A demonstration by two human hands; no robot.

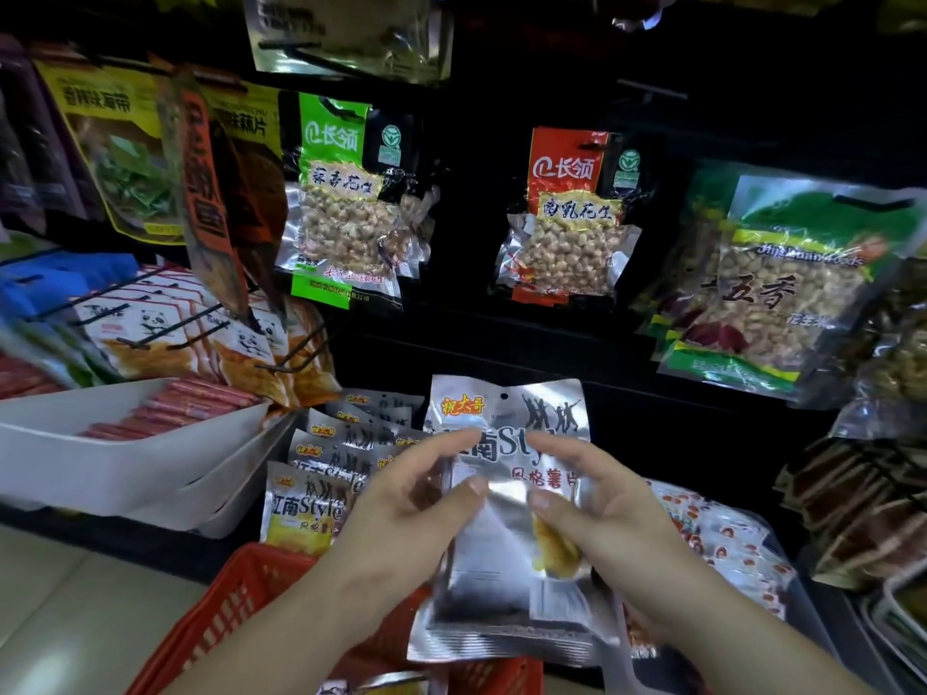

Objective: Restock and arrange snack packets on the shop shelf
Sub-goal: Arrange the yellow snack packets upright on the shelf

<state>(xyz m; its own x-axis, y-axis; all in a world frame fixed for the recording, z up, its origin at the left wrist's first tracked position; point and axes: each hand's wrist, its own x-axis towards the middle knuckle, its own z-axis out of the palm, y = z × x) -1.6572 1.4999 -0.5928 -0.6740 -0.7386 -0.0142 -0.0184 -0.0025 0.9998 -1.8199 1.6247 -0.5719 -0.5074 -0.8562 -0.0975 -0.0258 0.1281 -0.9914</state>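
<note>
A stack of silver snack packets (506, 559) with black and red print is held upright in front of the lower shelf. My left hand (406, 499) grips its left edge, thumb on the front. My right hand (597, 499) pinches its right side, thumb across the front packet. A row of the same silver packets (321, 474) stands on the shelf just left of my hands. Under my forearms sits a red plastic basket (241, 604).
Peanut bags hang on pegs above: a green-labelled one (346, 203), a red-labelled one (572, 213), a larger bag (782, 288) to the right. A white tray (125, 459) of red sausages sits on the left. Panda-print packets (200, 338) hang above it. Dark packets (863, 504) lie at right.
</note>
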